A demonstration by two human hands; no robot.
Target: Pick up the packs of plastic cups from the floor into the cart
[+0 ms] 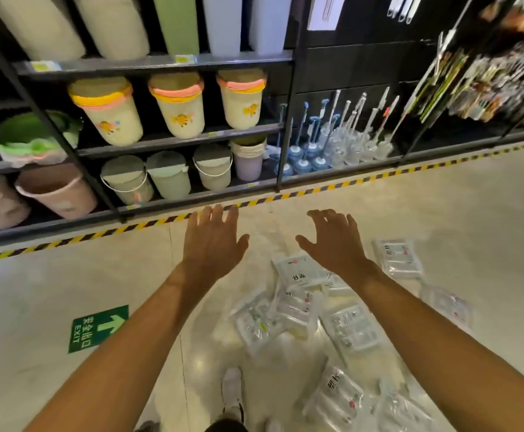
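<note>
Several clear packs of plastic cups [345,328] with white labels lie scattered on the pale floor, below and to the right of my arms. One pack [399,258] lies apart at the right, another [338,397] near the bottom edge. My left hand [212,241] is stretched forward above the floor, palm down, fingers straight and spread, holding nothing. My right hand [332,241] is also out in front, fingers spread and slightly bent, empty, above the far end of the pile. No cart is in view.
Black store shelving [173,140] with plastic buckets and bins runs along the far side, toilet brushes [332,141] to its right. Yellow-black tape [148,224] marks the shelf foot. A green exit sign [98,328] is stuck on the floor at left. My shoe [232,391] shows below.
</note>
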